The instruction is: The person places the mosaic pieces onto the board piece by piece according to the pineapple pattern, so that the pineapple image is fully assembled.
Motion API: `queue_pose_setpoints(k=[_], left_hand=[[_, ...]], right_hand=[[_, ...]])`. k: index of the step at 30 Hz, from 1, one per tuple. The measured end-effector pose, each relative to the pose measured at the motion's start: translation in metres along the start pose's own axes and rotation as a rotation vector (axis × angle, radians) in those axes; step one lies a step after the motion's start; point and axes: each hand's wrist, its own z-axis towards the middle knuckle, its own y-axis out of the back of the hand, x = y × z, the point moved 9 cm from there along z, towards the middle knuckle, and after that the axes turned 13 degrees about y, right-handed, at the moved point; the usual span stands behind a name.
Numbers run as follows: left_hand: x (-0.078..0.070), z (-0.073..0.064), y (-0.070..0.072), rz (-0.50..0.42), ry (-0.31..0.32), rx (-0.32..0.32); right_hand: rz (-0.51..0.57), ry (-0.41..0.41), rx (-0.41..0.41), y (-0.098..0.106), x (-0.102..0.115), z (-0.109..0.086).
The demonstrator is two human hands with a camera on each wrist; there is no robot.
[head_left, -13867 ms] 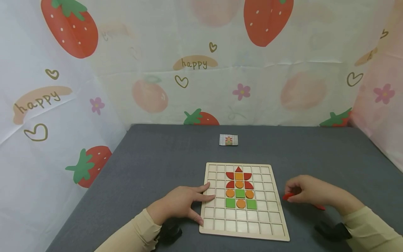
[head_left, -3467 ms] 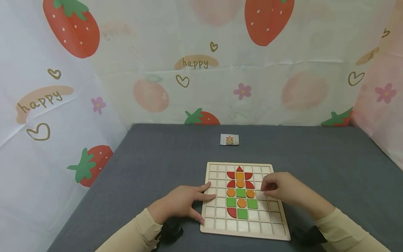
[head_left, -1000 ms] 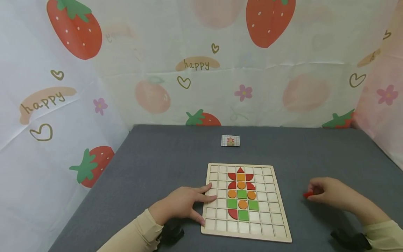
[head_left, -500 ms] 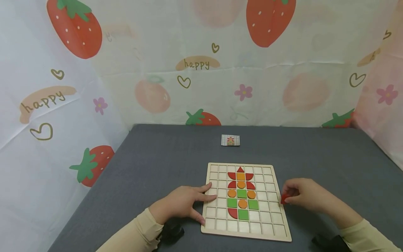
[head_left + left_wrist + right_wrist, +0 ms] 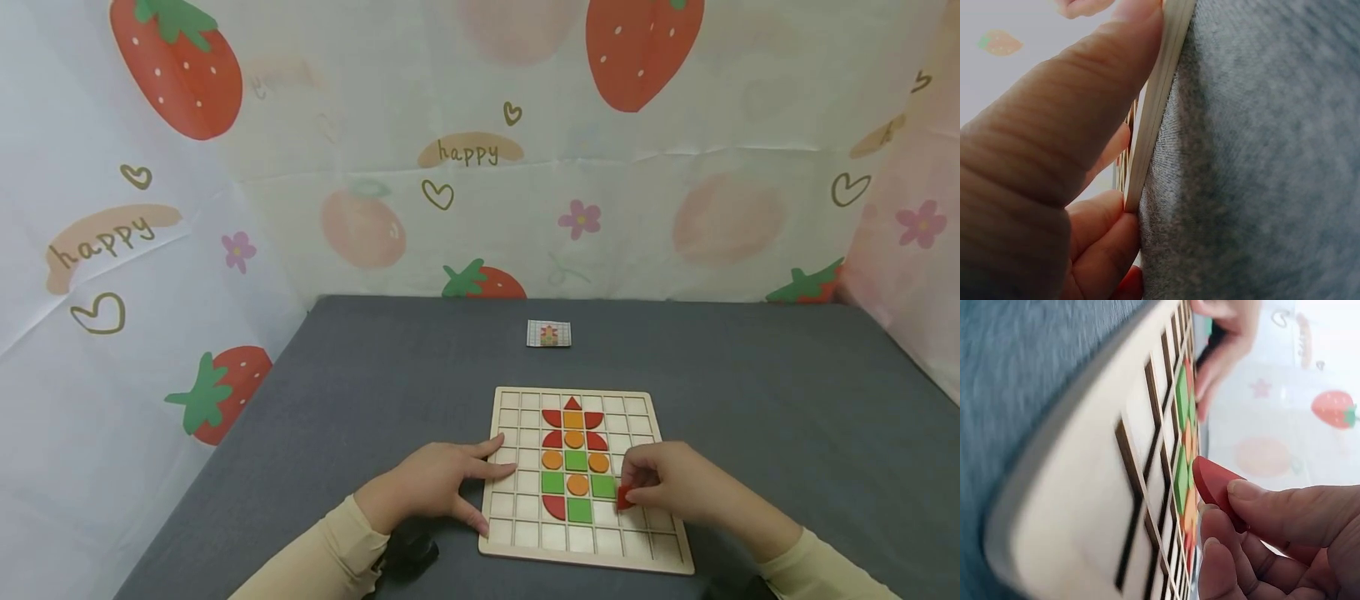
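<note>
A wooden grid board (image 5: 587, 564) lies on the table, with red, orange and green pieces set in its squares. My left hand (image 5: 427, 490) rests at its left edge, fingers spread over the rim; the left wrist view has the thumb against the board's side (image 5: 1159, 94). My right hand (image 5: 678, 483) pinches a red quarter-circle piece (image 5: 1217, 486) between thumb and fingers, over the board's right part. The lowest filled row holds a red quarter-circle (image 5: 553, 507) and, right of it, a green square (image 5: 580, 511). Orange discs (image 5: 577, 485) and green squares sit above.
A small pattern card (image 5: 549, 333) with a printed coloured figure lies on the grey tabletop (image 5: 390, 358) behind the board. Strawberry-printed cloth (image 5: 630, 183) stands behind and at both sides.
Since the oldest frame, a red quarter-circle and a green square have joined the lower row. In the last second my right hand moved left over the board with another red piece. Left hand stayed put.
</note>
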Motion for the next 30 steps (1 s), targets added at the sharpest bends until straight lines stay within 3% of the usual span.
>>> queue_pose_setpoints(k=[14,30], left_hand=[[0.0,0.0,-0.001,0.005,0.002,0.0],[-0.001,-0.002,0.001,0.008,-0.014,-0.03]], right_hand=[[0.041,0.051,0.031,-0.022,0.009,0.01],[0.008,0.073,0.056,-0.026,0.01,0.012]])
